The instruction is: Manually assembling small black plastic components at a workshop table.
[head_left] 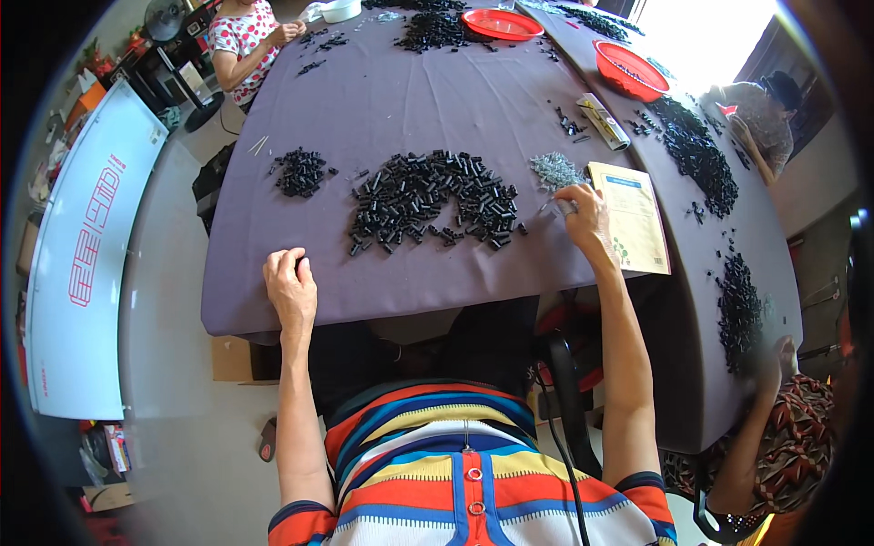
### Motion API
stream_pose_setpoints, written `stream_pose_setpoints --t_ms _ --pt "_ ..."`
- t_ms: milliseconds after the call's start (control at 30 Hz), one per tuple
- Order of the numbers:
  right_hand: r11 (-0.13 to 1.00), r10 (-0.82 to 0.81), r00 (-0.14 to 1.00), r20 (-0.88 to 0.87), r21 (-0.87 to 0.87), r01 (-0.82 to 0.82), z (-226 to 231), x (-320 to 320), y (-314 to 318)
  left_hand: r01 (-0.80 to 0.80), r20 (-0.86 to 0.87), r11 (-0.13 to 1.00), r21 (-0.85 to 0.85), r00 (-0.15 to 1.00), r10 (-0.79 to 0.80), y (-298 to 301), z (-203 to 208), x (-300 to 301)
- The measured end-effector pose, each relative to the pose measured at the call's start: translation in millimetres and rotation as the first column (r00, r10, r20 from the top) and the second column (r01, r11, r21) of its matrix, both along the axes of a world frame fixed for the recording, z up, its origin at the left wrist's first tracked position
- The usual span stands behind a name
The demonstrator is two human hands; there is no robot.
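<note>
My left hand [291, 289] is at the front left edge of the cloth-covered table, its fingers curled in; whatever they hold is hidden. Farther right, my right hand [587, 221] is closed in a pinch at a small clear piece, partly covered by the fingers. Just beyond it lies a heap of small clear pieces [553, 169]. Between my hands spreads a large heap of short black cylindrical parts [391, 196], with a hollow in its near side. A smaller heap of the same black parts [300, 173] sits to its left.
Right of my right hand lies a yellowish printed packet [642, 227], with a rolled tube-shaped pack [603, 123] beyond. Red baskets [503, 25] and more black heaps [696, 155] stand farther off. Co-workers sit around the table, one close at right [774, 428]. A fan [168, 27] stands far left.
</note>
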State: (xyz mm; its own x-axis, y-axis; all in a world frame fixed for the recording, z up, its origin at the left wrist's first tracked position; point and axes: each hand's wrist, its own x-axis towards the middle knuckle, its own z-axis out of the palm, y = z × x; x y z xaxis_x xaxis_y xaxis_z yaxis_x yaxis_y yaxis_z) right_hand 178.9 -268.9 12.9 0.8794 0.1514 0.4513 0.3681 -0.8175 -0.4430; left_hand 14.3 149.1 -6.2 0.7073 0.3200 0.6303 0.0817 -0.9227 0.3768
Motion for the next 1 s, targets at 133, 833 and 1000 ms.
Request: stream_pose_setpoints --t_ms 133,833,1000 --pt "0.997 0.045 0.998 -0.048 -0.062 -0.048 4.9 -4.6 0.3 -0.007 -0.003 1.0 -0.025 1.0 0.007 -0.9 0.8 -0.1" --pt "0.985 0.065 0.997 0.051 -0.16 -0.057 21.7 -25.6 44.5 0.023 0.162 1.0 0.021 0.987 -0.026 -1.3 0.1 0.5" --pt "0.931 0.235 0.969 -0.071 0.304 -0.203 29.5 -51.2 78.4 0.052 0.113 0.985 0.162 0.991 -0.071 -24.1 14.9 -4.7"
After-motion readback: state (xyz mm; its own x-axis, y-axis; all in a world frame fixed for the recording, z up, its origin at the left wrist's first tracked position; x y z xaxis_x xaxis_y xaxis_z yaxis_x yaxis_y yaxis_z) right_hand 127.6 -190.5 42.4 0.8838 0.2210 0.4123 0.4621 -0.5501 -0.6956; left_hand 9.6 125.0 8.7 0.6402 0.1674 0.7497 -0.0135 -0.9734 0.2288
